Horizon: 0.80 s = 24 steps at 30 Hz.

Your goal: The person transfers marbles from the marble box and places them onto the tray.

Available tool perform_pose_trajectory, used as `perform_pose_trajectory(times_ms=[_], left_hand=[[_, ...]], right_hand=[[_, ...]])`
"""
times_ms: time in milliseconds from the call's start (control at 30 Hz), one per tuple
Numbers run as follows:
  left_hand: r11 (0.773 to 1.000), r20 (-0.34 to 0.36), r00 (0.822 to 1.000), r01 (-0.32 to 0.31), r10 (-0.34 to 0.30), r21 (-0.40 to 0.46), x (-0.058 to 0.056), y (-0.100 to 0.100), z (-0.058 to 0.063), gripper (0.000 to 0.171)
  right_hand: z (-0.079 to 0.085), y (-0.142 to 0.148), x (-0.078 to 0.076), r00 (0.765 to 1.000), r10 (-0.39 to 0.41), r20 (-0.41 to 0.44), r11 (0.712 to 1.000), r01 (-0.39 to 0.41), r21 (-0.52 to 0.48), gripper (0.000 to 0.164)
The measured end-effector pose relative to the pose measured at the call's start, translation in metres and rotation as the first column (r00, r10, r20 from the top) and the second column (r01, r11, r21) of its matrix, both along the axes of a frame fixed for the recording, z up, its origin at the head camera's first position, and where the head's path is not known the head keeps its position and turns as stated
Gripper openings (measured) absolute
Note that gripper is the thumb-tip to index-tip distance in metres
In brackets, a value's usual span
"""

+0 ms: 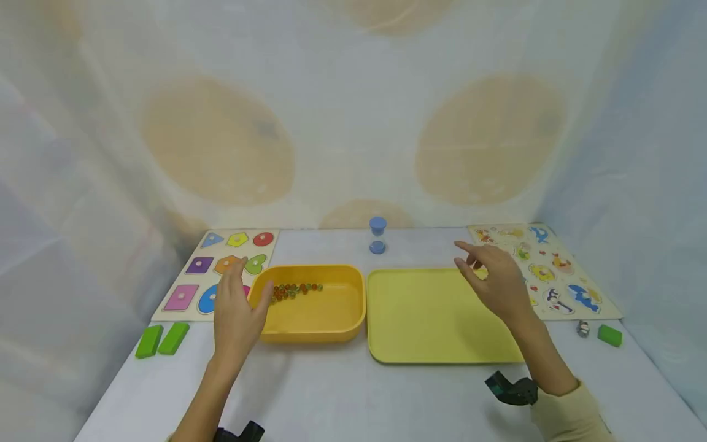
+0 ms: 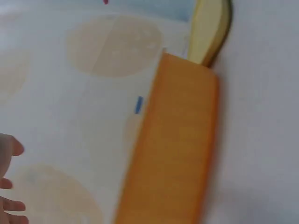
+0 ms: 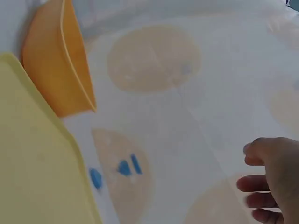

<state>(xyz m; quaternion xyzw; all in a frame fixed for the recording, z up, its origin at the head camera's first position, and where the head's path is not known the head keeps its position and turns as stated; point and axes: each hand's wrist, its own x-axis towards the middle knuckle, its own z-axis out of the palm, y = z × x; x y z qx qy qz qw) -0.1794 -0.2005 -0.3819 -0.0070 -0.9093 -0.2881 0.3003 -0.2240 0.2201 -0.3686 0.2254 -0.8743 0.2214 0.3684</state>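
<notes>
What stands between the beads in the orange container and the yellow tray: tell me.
The right wall of the orange container stands between the beads and the yellow tray, so they would probably need lifting over it. Nothing else visible stands between them.

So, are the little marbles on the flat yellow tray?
No, the marbles lie inside the deeper orange-yellow bin, to the left of the flat yellow tray.

Worktop [image 1: 342, 399] white. Pale back sheet [image 1: 353, 123] rises behind its far edge, printed with large tan rounds [image 1: 221, 141]. Left sheet [image 1: 55, 245] and bluish right sheet [image 1: 635, 184] flank its side edges. Light soft, diffuse.
</notes>
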Motion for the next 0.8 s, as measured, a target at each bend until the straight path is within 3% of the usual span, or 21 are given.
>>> perform_pose_trajectory(times_ms=[100, 200, 267, 367, 533, 667, 800], left_hand=[[0.989, -0.006, 1.0, 0.011, -0.01, 0.148, 0.001, -0.002, -0.02, 0.065], [0.97, 0.058, 0.998, 0.006, -0.021, 0.245, 0.001, -0.008, -0.042, 0.07], [0.956, 0.118, 0.992, -0.003, -0.033, 0.292, 0.0, -0.012, -0.055, 0.074], [0.93, 0.199, 0.977, -0.002, -0.076, 0.366, -0.002, -0.019, -0.071, 0.079], [0.861, 0.266, 0.943, 0.039, -0.199, 0.507, -0.005, -0.029, -0.088, 0.08], [0.8, 0.263, 0.924, 0.072, -0.279, 0.595, -0.006, -0.035, -0.098, 0.079], [0.768, 0.249, 0.912, 0.101, -0.325, 0.633, -0.005, -0.041, -0.104, 0.08]], right_hand=[[-0.013, -0.021, -0.002, 0.996, 0.076, 0.044, 0.994, -0.072, -0.076, 0.029], [-0.029, -0.047, -0.008, 0.971, 0.166, 0.172, 0.981, -0.144, -0.134, 0.026], [-0.039, -0.066, -0.014, 0.934, 0.235, 0.27, 0.965, -0.19, -0.18, 0.025], [-0.048, -0.098, -0.027, 0.861, 0.342, 0.377, 0.933, -0.264, -0.243, 0.025], [-0.052, -0.156, -0.052, 0.74, 0.48, 0.472, 0.877, -0.382, -0.292, 0.027], [-0.057, -0.191, -0.075, 0.687, 0.479, 0.546, 0.877, -0.399, -0.268, 0.028], [-0.062, -0.214, -0.092, 0.659, 0.417, 0.625, 0.903, -0.379, -0.203, 0.026]])
